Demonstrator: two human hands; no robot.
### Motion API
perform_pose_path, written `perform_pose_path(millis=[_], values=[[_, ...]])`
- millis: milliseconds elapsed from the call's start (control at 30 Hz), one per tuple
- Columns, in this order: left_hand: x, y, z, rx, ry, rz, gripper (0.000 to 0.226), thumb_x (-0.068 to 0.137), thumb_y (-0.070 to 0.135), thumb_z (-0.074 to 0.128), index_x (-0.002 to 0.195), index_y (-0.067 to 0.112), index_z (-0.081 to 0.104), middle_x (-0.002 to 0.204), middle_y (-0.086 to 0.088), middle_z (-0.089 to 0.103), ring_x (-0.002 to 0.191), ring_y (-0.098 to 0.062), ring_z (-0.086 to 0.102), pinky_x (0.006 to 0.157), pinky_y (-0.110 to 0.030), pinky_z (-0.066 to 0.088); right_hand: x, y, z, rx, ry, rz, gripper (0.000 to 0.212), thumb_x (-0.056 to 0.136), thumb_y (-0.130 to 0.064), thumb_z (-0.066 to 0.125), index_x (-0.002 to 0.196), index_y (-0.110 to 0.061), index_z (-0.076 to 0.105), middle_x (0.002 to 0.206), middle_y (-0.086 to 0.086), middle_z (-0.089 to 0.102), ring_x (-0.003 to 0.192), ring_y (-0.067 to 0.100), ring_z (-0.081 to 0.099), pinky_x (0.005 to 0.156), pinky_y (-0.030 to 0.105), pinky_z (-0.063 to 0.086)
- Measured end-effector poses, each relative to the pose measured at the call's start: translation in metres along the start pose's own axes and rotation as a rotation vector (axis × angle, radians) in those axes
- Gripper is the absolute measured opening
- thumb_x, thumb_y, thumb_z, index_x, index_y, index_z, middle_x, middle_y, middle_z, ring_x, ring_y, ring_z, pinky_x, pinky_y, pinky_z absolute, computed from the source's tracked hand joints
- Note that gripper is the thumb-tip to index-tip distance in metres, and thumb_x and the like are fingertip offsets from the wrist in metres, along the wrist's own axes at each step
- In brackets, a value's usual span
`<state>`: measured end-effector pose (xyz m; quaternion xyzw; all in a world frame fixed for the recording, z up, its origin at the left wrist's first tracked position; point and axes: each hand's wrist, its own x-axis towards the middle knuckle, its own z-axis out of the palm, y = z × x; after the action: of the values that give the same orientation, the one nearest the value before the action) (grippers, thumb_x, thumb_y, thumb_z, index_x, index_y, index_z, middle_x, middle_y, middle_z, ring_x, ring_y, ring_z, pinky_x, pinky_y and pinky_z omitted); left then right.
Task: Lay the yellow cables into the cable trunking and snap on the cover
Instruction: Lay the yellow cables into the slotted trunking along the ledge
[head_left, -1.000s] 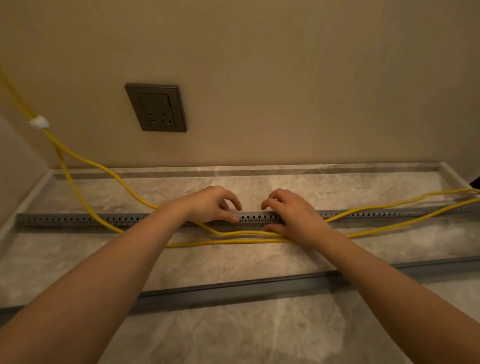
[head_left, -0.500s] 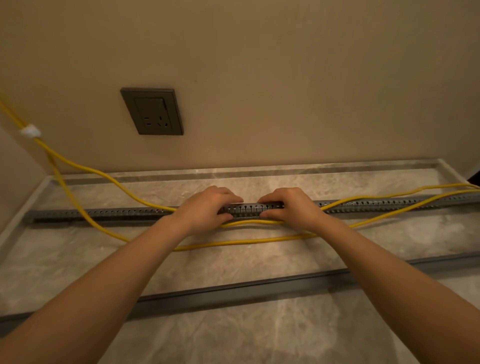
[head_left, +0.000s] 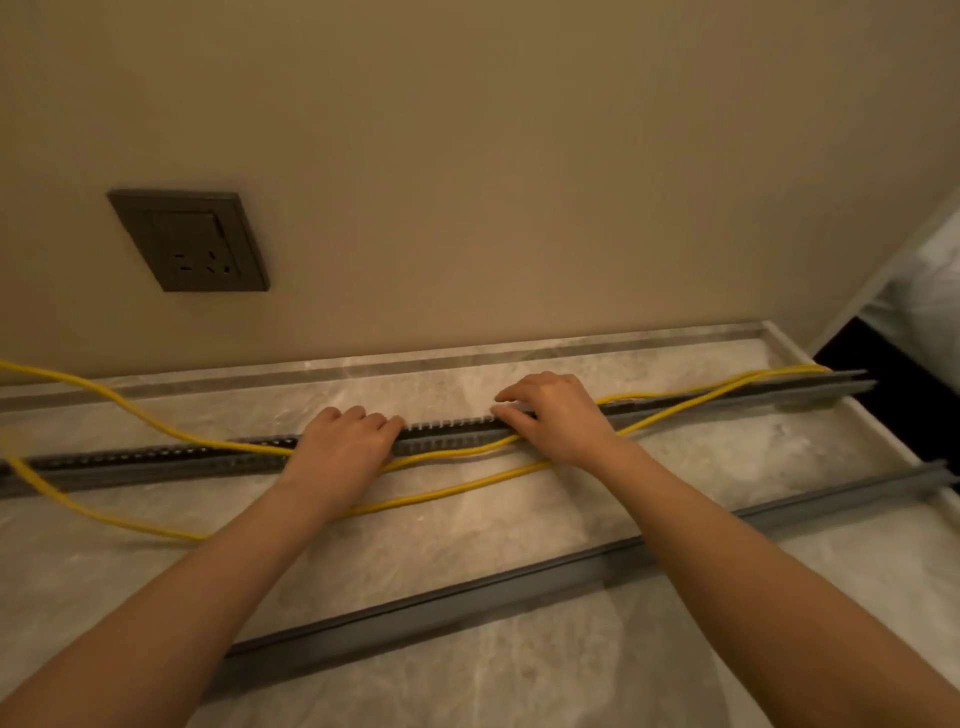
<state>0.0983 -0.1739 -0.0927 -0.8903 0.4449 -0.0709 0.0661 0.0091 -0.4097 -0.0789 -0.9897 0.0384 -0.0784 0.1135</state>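
Note:
A long grey slotted cable trunking (head_left: 156, 460) lies across the marble counter, parallel to the wall. Two yellow cables (head_left: 441, 491) run along it from the left edge to its right end; one hugs the front wall of the trunking, the other sags in a loop in front of it. My left hand (head_left: 345, 452) rests on the trunking with fingers curled over its top, the cable passing beneath it. My right hand (head_left: 558, 418) presses on the trunking a little to the right, fingertips at the slots. The grey cover strip (head_left: 519, 590) lies loose nearer to me.
A dark wall socket (head_left: 189, 241) sits on the beige wall at upper left. The marble counter (head_left: 519, 525) has a raised rim at the back and ends at the right, where there is a dark gap (head_left: 893, 395) and a white object beyond.
The view has swung right and tilted. My hands have moved apart along the trunking, the right one sliding further right; the upper cable now lies closer against the trunking between them.

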Motion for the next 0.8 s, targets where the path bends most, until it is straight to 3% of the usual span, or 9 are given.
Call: perform_pose_path(millis=[133, 233, 467, 600, 667, 800], values=[[0.009, 0.000, -0.005, -0.042, -0.029, -0.014, 0.038, 0.094, 0.044, 0.042, 0.129, 0.028, 0.045, 0.122, 0.006, 0.055, 0.111, -0.017, 0.049, 0.088, -0.030, 0.040, -0.011, 0.032, -0.013, -0.025, 0.078, 0.225, 0.029, 0.094, -0.038, 0.047, 0.105, -0.022, 0.068, 0.108, 0.002, 0.068, 0.107, 0.023, 0.055, 0.089, 0.035, 0.034], [0.020, 0.006, -0.011, -0.067, -0.056, 0.011, 0.039, 0.092, 0.049, 0.044, 0.125, 0.028, 0.049, 0.120, 0.006, 0.055, 0.109, -0.016, 0.049, 0.087, -0.030, 0.040, -0.021, 0.049, -0.023, 0.023, 0.144, 0.325, 0.023, 0.093, -0.030, 0.051, 0.102, -0.019, 0.070, 0.108, 0.005, 0.069, 0.108, 0.026, 0.054, 0.093, 0.038, 0.038], [0.047, 0.051, -0.013, -0.330, -0.071, 0.131, 0.052, 0.095, 0.036, 0.045, 0.143, 0.027, 0.027, 0.137, 0.004, 0.046, 0.119, -0.018, 0.044, 0.095, -0.030, 0.038, -0.053, 0.071, -0.030, 0.051, 0.428, 0.417, 0.022, 0.082, -0.008, 0.062, 0.101, -0.012, 0.071, 0.102, 0.010, 0.069, 0.108, 0.031, 0.053, 0.094, 0.042, 0.041], [0.060, 0.073, -0.009, -0.452, -0.100, 0.125, 0.059, 0.094, 0.035, 0.048, 0.146, 0.028, 0.022, 0.142, 0.001, 0.042, 0.124, -0.021, 0.040, 0.100, -0.034, 0.036, -0.074, 0.097, -0.039, 0.033, 0.350, 0.421, 0.034, 0.076, -0.001, 0.060, 0.107, -0.012, 0.068, 0.106, 0.010, 0.067, 0.112, 0.032, 0.051, 0.097, 0.040, 0.039], [0.064, 0.081, -0.004, -0.506, -0.129, 0.066, 0.061, 0.092, 0.041, 0.049, 0.145, 0.031, 0.020, 0.145, 0.004, 0.037, 0.129, -0.021, 0.034, 0.104, -0.037, 0.029, -0.083, 0.111, -0.043, 0.034, 0.261, 0.377, 0.038, 0.078, -0.012, 0.067, 0.115, -0.017, 0.063, 0.117, 0.007, 0.064, 0.122, 0.030, 0.046, 0.102, 0.042, 0.036], [0.065, 0.094, 0.012, -0.476, -0.063, -0.006, 0.058, 0.091, 0.055, 0.040, 0.142, 0.036, 0.021, 0.147, 0.011, 0.029, 0.132, -0.016, 0.025, 0.104, -0.039, 0.020, -0.097, 0.135, -0.044, -0.018, -0.018, 0.320, 0.073, 0.072, -0.043, 0.074, 0.136, -0.025, 0.043, 0.142, 0.001, 0.044, 0.138, 0.024, 0.027, 0.112, 0.042, 0.025]])
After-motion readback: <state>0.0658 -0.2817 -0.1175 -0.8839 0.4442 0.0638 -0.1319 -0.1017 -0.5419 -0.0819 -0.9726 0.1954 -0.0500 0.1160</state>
